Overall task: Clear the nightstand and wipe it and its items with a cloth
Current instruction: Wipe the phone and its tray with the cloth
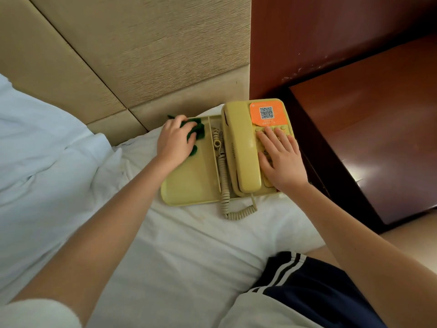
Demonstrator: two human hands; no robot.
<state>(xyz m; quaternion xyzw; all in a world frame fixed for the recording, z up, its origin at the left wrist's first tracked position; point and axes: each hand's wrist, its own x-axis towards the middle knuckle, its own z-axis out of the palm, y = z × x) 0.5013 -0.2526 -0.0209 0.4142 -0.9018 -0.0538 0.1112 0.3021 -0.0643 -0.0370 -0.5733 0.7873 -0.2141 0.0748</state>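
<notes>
A bed with a rumpled white sheet carries everything. A beige padded headboard runs along its far edge. A dark red-brown nightstand stands just beside its right edge, its glossy top bare in view. White bedding is bunched up along the left side of the bed. The person's dark shorts with white stripes show at the near edge.

A pale yellow tray lies at the bed's far right corner, close to the nightstand. A yellow telephone with an orange QR sticker sits in the tray's right part. Its coiled cord lies in the narrow middle channel and spills over the near rim onto the sheet.

In the left compartment, at its far end, the left hand presses down a green cloth, fingers curled round it. The right hand rests flat on the telephone's keypad, fingers straight and slightly apart, hiding most of the buttons.
</notes>
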